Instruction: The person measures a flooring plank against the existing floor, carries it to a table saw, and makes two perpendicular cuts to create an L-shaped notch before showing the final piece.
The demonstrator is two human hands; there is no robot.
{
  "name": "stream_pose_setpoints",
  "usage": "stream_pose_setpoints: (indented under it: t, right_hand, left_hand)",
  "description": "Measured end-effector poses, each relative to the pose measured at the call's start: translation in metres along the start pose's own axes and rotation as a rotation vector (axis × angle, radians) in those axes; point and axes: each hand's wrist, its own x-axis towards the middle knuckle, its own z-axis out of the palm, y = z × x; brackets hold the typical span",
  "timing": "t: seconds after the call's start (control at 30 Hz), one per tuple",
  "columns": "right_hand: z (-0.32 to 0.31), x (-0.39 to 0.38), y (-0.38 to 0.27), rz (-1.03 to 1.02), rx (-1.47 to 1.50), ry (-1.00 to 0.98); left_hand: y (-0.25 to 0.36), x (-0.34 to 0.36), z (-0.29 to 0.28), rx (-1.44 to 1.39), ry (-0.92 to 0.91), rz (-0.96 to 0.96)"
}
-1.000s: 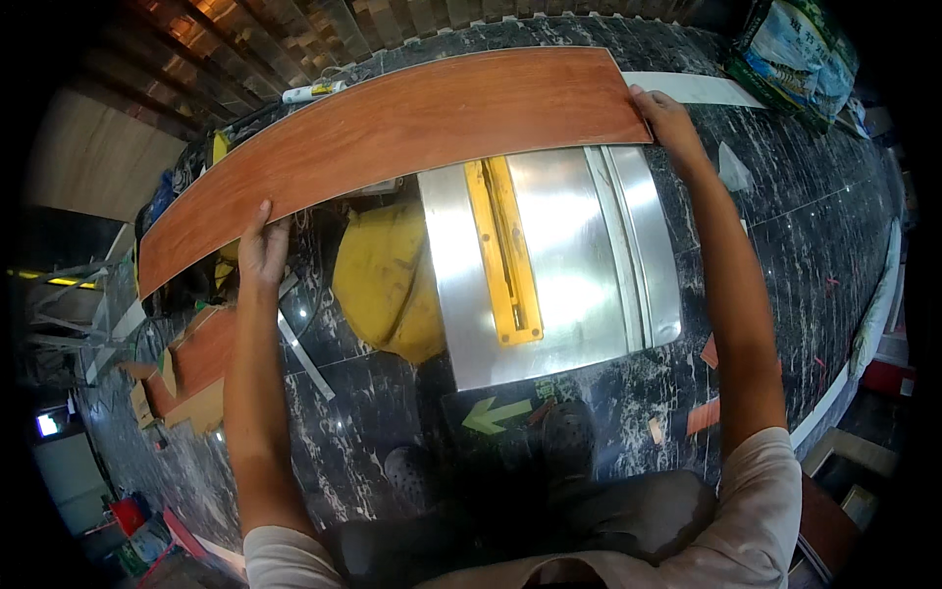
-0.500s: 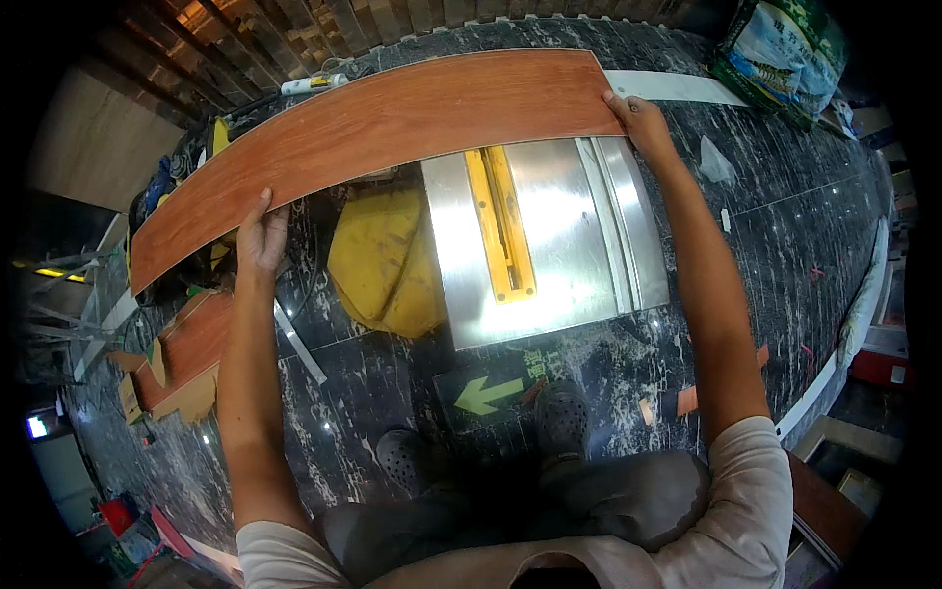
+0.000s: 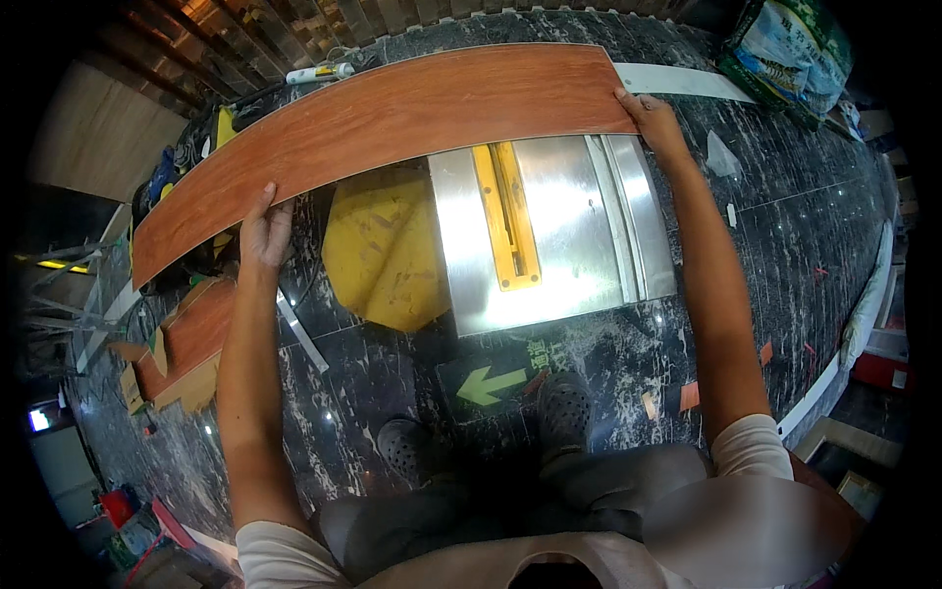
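The grip is two-handed and closed on a long reddish-brown plank [image 3: 392,118]: the left hand [image 3: 265,236] takes its near edge left of the middle, thumb on the upper face, while the right hand [image 3: 655,120] grasps the right end, its thumb at the edge and its other fingers largely hidden. The plank lies crosswise ahead of the person, its right part covering the far end of a silvery metal table [image 3: 569,236]; whether it rests on the metal or is held just above it, I cannot tell. Its left end reaches well past the table, over a cluttered patch of floor, so the left hand should carry that overhang and keep the board level, lest it tip or flex. The right hand does best to steer the end squarely, with even, light pressure. In the table is a yellow insert [image 3: 507,216] with a dark slot; whether anything stands up in it is unclear, so fingers are best kept out of its line. The pale groove [image 3: 613,216] to its right offers a straight line for judging the plank's angle. A rounded yellow piece [image 3: 383,255] sits just left of the table, below the overhang, and wants clearance.
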Motion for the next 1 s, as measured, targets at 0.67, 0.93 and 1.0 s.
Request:
stream_pose_setpoints:
  t: [0.67,0.93,1.0]
  right_hand:
    - [-0.004,-0.006,-0.002,0.064,-0.018,-0.003]
    - [-0.002,-0.018,-0.011,0.015,0.049,0.015]
    - [-0.001,-0.019,-0.012,0.014,0.018,0.039]
  left_hand:
    - [-0.002,-0.004,0.000,0.002,0.006,-0.008]
    - [0.000,-0.008,0.002,-0.008,0.002,-0.002]
    - [0.000,-0.010,0.004,-0.017,0.026,-0.004]
